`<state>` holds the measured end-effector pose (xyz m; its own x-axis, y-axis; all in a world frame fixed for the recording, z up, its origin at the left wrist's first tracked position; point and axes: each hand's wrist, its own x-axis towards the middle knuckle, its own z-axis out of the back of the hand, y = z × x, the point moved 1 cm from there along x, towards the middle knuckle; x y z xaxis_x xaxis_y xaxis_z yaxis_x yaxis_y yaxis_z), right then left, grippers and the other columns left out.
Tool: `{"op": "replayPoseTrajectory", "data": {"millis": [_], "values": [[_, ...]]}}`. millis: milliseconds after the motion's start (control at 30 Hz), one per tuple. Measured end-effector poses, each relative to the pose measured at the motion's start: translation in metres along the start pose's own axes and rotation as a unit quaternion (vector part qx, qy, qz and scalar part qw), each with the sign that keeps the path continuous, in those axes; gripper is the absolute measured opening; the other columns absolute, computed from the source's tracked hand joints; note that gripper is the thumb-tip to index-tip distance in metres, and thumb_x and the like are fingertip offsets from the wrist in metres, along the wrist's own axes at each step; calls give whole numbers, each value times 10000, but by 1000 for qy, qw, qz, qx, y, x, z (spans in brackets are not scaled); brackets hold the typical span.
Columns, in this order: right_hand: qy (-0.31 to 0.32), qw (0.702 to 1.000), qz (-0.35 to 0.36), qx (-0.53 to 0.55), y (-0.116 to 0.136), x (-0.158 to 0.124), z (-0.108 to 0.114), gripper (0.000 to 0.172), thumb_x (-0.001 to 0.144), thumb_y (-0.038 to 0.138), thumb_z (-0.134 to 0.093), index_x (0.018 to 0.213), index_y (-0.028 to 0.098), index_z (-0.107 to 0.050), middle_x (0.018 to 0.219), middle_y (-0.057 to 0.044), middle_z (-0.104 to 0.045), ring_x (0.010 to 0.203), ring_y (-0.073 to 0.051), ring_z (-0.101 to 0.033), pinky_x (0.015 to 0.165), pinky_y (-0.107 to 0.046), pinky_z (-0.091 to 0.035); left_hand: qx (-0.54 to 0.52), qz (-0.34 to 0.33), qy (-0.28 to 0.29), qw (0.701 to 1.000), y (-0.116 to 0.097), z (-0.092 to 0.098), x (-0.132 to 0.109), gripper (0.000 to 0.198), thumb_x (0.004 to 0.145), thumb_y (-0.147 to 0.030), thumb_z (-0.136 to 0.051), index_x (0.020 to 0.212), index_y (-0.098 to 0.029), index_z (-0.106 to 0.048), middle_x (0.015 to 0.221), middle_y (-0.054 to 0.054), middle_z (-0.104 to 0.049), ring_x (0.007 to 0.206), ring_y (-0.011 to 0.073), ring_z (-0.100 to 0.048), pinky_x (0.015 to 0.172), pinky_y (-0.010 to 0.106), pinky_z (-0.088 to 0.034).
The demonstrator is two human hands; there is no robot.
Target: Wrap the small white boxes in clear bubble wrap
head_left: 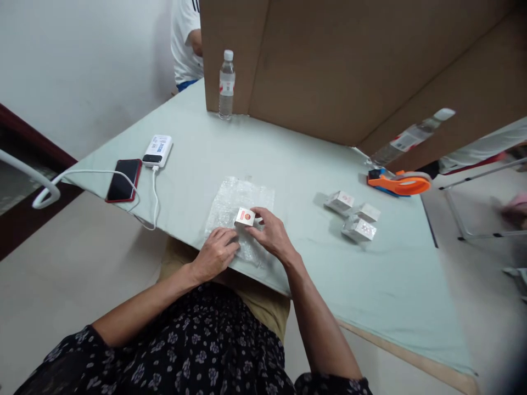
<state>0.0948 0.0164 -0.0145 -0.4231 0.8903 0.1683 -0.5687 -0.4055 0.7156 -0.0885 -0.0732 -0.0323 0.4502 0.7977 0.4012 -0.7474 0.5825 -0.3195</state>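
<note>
A small white box [245,216] with a red-orange round print stands over a sheet of bubble wrap [234,193] at the table's near edge. My right hand [269,233] grips the box from its right side, thumb and fingers closed on it. To the left of the box, my left hand [217,253] has its fingers curled over the near edge of the bubble wrap and seems to pinch it. Its fingertips are partly hidden.
Small boxes in clear wrapping [359,230] sit to the right, near an orange tape dispenser [405,184]. Two water bottles [226,88] stand by a tall cardboard panel [304,66]. A phone [123,181] and a cabled power bank [158,151] lie left. Another person [187,49] is behind the panel.
</note>
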Motion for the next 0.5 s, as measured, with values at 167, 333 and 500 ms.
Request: {"op": "replayPoseTrajectory", "data": {"millis": [167, 333, 500], "values": [[14, 1000, -1, -21, -13, 0, -11, 475, 766, 269, -703, 1226, 211, -596, 1191, -102, -684, 1049, -265, -640, 894, -423, -520, -19, 31, -21, 999, 3, -1, -4, 131, 884, -125, -553, 914, -178, -669, 1077, 104, -630, 1059, 258, -553, 935, 458, -489], [38, 999, 3, -24, -14, 2, -8, 485, 794, 274, -694, 1264, 223, -582, 1216, -97, -675, 1029, -251, -643, 882, -400, -516, -39, 40, -42, 998, 3, -3, -9, 133, 867, -97, -550, 908, -169, -653, 1068, 105, -624, 1046, 252, -555, 933, 456, -493], [65, 996, -8, -59, -9, 6, -4, 489, 798, 289, -702, 1269, 225, -586, 1170, -97, -690, 1014, -260, -639, 886, -414, -500, -55, 59, -75, 994, 4, 7, 0, 180, 823, -50, -551, 903, -184, -642, 1122, 103, -626, 1090, 254, -565, 949, 461, -498]]}}
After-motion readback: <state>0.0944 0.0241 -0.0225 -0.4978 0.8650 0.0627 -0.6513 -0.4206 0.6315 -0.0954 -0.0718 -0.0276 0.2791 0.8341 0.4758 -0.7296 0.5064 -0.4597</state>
